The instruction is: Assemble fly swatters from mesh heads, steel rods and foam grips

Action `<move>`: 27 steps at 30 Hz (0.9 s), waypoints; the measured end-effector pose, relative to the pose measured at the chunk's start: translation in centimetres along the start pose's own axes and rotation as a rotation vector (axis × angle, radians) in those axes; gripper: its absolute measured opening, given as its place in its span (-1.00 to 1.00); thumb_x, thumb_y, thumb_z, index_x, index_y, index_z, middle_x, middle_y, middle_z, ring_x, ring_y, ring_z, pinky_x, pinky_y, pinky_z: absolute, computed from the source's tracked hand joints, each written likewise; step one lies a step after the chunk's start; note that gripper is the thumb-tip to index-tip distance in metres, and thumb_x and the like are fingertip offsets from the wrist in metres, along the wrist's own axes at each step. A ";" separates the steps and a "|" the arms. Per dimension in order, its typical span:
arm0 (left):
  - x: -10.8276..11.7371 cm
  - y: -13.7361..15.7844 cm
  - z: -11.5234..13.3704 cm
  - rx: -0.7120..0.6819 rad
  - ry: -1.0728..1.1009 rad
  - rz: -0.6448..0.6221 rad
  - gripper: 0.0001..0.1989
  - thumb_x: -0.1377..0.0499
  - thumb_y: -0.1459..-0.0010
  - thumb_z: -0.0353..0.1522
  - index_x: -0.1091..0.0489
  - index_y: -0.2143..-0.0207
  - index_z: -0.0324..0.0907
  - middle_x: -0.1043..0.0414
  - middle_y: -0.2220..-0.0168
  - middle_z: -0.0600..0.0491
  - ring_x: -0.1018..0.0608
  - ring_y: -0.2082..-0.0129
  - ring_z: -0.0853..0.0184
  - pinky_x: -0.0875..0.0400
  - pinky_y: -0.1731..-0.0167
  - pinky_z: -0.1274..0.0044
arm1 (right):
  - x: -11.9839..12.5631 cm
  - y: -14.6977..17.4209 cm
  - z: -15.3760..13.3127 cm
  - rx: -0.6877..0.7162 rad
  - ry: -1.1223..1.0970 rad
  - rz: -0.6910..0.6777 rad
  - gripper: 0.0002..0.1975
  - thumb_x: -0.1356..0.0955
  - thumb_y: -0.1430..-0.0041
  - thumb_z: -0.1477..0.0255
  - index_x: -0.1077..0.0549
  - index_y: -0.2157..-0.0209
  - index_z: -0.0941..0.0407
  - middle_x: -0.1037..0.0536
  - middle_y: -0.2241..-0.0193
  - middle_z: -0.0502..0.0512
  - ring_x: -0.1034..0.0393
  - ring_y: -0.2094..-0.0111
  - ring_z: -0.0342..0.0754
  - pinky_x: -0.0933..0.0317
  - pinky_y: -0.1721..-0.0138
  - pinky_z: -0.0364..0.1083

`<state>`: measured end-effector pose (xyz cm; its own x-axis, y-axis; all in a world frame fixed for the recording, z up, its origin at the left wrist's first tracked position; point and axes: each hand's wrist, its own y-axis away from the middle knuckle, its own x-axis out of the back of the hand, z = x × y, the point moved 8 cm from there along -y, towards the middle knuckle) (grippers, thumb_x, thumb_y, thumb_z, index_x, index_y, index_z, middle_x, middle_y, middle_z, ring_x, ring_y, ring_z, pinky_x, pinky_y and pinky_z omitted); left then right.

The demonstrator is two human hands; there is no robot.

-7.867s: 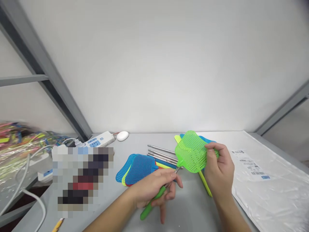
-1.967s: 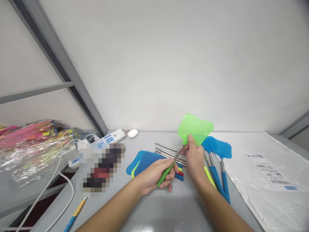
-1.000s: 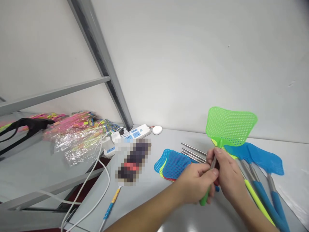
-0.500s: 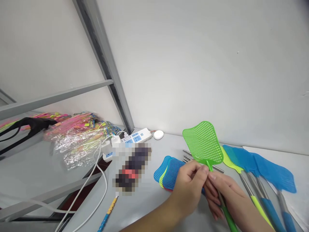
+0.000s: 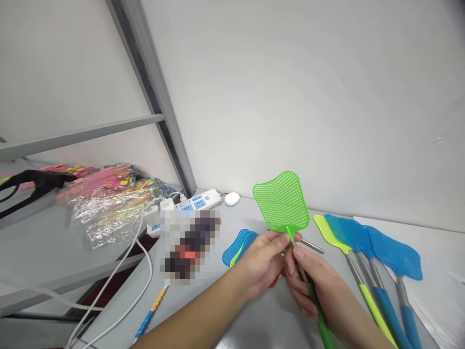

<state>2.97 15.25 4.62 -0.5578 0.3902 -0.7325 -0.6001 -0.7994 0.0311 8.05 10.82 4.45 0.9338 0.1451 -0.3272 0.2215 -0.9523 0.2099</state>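
Note:
I hold a green fly swatter [image 5: 281, 202] upright above the grey table [image 5: 218, 310]. My left hand [image 5: 259, 261] pinches the neck just below its mesh head. My right hand [image 5: 316, 286] grips the metal rod and green handle lower down. Behind my left hand lies a stack of loose blue and yellow swatter heads [image 5: 236, 245]. Bare metal rods [image 5: 312, 245] show just past my fingers.
Several finished swatters [image 5: 366, 247] with yellow and blue heads lie at the right. A white power strip [image 5: 198, 202], a white puck [image 5: 232, 198] and cables sit at the back left. Wrapped bundles of colourful items [image 5: 109, 198] lie on the left shelf, beyond a slanted grey frame post [image 5: 156, 97].
The green swatter's head has shifted left and slightly up, turning more upright. My left hand now pinches its neck, and my right hand has slid lower on the handle.

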 end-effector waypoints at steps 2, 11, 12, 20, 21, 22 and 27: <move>-0.1 0.0 0.3 -0.009 -0.037 -0.014 -0.77 -0.26 -0.13 -0.23 -0.51 0.33 -0.26 -0.39 0.52 0.07 -0.46 0.47 0.40 -0.35 0.24 0.52 | 0.1 0.1 -0.1 -0.010 -0.016 0.013 -0.55 -0.23 -0.20 0.02 -0.22 0.56 0.07 -0.15 0.71 -0.16 0.09 0.76 -0.26 0.11 0.73 -0.22; 0.2 -0.1 0.3 -0.018 -0.213 -0.031 -0.62 -0.23 -0.15 -0.19 -0.45 0.61 -0.27 -0.40 0.52 0.00 -0.49 0.29 0.31 -0.32 0.16 0.53 | 0.0 0.2 0.3 -0.096 -0.101 -0.022 -0.60 -0.22 -0.25 0.06 -0.21 0.48 0.07 -0.13 0.67 -0.17 0.16 0.70 -0.27 0.24 0.72 -0.23; 0.5 -0.2 0.4 -0.027 -0.212 -0.011 -0.67 -0.25 -0.13 -0.20 -0.49 0.53 -0.28 -0.42 0.48 -0.01 -0.48 0.28 0.31 -0.32 0.17 0.54 | 0.1 0.1 0.3 -0.090 -0.073 -0.026 -0.60 -0.22 -0.26 0.06 -0.20 0.48 0.07 -0.10 0.66 -0.18 0.19 0.69 -0.27 0.26 0.71 -0.23; 1.3 -0.4 1.9 -0.159 -0.243 0.079 -0.76 -0.27 -0.12 -0.22 -0.53 0.33 -0.25 -0.42 0.19 -0.03 -0.43 0.30 0.39 -0.32 0.28 0.56 | 1.1 -0.4 -0.5 0.066 0.290 0.080 -0.62 -0.19 -0.29 0.10 -0.13 0.49 0.06 -0.01 0.62 -0.16 0.16 0.61 -0.21 0.23 0.65 -0.20; 1.5 -0.4 2.1 -0.177 -0.259 0.098 -0.76 -0.26 -0.13 -0.22 -0.53 0.32 -0.24 -0.42 0.19 -0.02 -0.42 0.32 0.40 -0.31 0.30 0.57 | 1.2 -0.4 -0.6 0.091 0.340 0.102 -0.62 -0.19 -0.29 0.10 -0.13 0.48 0.06 -0.04 0.60 -0.14 0.13 0.58 -0.20 0.19 0.63 -0.20; 1.7 -0.4 2.3 -0.194 -0.273 0.119 -0.77 -0.26 -0.14 -0.23 -0.53 0.31 -0.23 -0.43 0.18 -0.01 -0.41 0.34 0.42 -0.31 0.31 0.57 | 1.2 -0.3 -0.9 0.117 0.389 0.121 -0.62 -0.19 -0.29 0.11 -0.14 0.48 0.06 -0.06 0.58 -0.12 0.09 0.55 -0.18 0.13 0.60 -0.19; 2.0 -0.3 2.8 -0.241 -0.316 0.149 -0.79 -0.23 -0.17 -0.23 -0.53 0.30 -0.18 -0.44 0.21 0.02 -0.40 0.35 0.43 -0.29 0.29 0.57 | 0.9 0.3 -2.4 0.179 0.614 0.174 -0.63 -0.17 -0.30 0.15 -0.13 0.51 0.07 -0.15 0.54 -0.08 -0.02 0.49 -0.14 0.02 0.51 -0.16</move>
<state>0.41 17.57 5.04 -0.7993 0.3530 -0.4864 -0.3692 -0.9270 -0.0659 9.66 11.29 6.40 0.9541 0.0616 0.2930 0.0526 -0.9979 0.0384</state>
